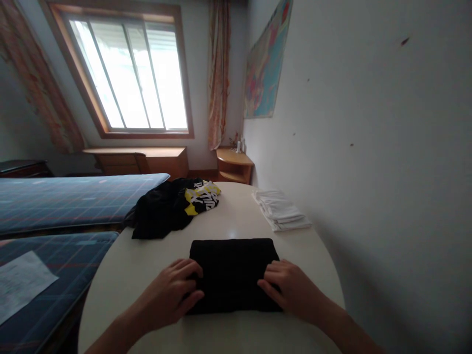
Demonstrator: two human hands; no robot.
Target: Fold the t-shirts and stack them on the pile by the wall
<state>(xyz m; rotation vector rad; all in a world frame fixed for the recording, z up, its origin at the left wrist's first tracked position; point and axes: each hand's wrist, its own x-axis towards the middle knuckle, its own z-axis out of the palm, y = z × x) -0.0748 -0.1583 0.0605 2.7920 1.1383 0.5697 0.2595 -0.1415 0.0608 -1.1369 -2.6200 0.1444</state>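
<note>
A folded black garment (pixel 232 275) lies as a flat rectangle on the white round table, close in front of me. My left hand (pixel 180 287) is at its left edge, the fingers curled and gripping the cloth. At the right edge my right hand (pixel 283 285) grips the cloth in the same way, its thumb lying over the top. Beyond, to the left, a loose black garment with yellow and white print (pixel 165 206) is heaped at the table's edge. A stack of folded white cloth (pixel 280 210) sits at the far right of the table.
The round table (pixel 121 290) stands close to the wall (pixel 368 196) on the right. Two blue plaid mattresses (pixel 73 201) are at the left, with a sheet of paper (pixel 22 280) on the nearer one. A desk (pixel 158 155) and a corner shelf (pixel 236 158) stand near the window.
</note>
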